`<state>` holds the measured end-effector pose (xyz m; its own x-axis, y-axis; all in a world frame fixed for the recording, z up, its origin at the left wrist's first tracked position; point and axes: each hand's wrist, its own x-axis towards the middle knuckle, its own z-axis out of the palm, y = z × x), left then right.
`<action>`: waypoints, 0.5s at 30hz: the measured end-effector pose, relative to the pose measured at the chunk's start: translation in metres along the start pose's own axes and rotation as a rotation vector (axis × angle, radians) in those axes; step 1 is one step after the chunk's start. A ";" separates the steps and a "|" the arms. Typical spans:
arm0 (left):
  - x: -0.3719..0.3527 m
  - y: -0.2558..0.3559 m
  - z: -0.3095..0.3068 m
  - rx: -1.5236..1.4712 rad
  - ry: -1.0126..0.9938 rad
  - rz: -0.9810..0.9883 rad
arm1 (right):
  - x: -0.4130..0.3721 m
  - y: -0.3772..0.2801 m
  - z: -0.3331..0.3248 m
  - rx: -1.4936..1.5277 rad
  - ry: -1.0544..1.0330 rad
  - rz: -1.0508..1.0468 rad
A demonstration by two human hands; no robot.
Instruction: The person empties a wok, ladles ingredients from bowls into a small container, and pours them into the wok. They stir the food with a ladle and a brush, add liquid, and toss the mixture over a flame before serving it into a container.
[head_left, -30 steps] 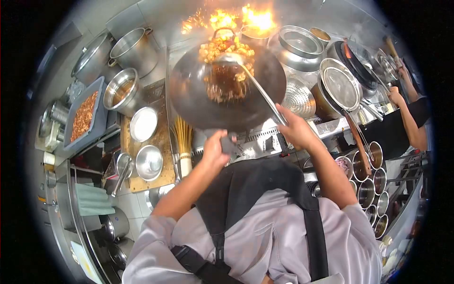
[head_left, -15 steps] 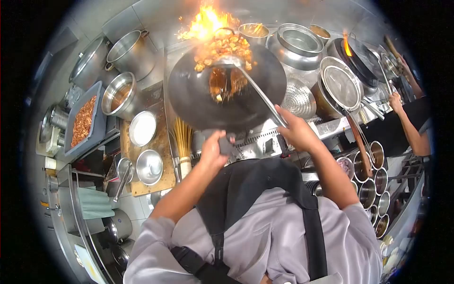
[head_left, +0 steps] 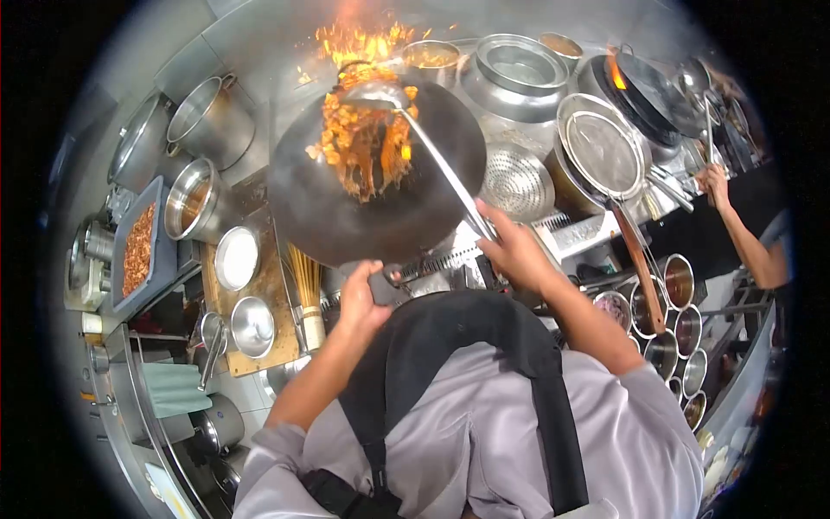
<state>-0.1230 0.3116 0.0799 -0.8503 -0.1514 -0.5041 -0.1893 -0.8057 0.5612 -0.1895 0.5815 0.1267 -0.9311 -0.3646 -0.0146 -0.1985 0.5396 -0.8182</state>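
My left hand [head_left: 361, 298] is closed around the dark, possibly cloth-wrapped grip at the near edge of a large black wok [head_left: 415, 216]. Browned food pieces [head_left: 344, 134] in sauce lie toward the wok's far side, with flames [head_left: 367, 41] rising behind them. A long-handled metal ladle [head_left: 437, 160] is in my right hand [head_left: 519, 253], fingers wrapped round its handle. The ladle's bowl is over the food near the far rim; whether it touches the food is hard to tell.
To the right are a perforated strainer [head_left: 516, 183], a lidded pot [head_left: 521, 73] and a mesh sieve [head_left: 603, 154]. A co-worker's hand [head_left: 714, 186] holds a utensil at another wok. A bamboo brush [head_left: 307, 294], bowls [head_left: 252, 327] and a tray of chopped food [head_left: 140, 251] stand left.
The wok handle end has dropped nearer my body, and the food has spread down the wok's far side. The ladle bowl is further toward the far rim. Flames look smaller and more scattered.
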 end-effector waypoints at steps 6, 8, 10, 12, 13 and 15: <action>0.066 0.025 0.032 -0.166 0.025 -0.066 | -0.040 0.042 0.005 0.196 -0.140 0.317; 0.085 0.021 0.035 -0.133 0.087 -0.018 | -0.019 0.049 -0.009 0.107 -0.041 0.100; 0.072 0.018 0.038 -0.119 0.117 0.033 | 0.013 0.056 -0.020 0.264 0.060 0.163; 0.043 0.013 0.028 -0.164 0.104 0.139 | 0.057 0.054 -0.056 0.210 0.163 0.243; 0.039 0.007 0.003 -0.134 0.095 0.130 | 0.084 0.059 -0.076 0.115 0.259 0.196; 0.022 0.001 -0.043 -0.078 0.108 0.113 | 0.146 0.089 -0.118 -0.126 0.454 0.102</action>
<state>-0.1209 0.2829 0.0410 -0.8057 -0.3003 -0.5105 -0.0533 -0.8217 0.5675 -0.3792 0.6653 0.1197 -0.9818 0.0477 0.1841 -0.1088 0.6531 -0.7494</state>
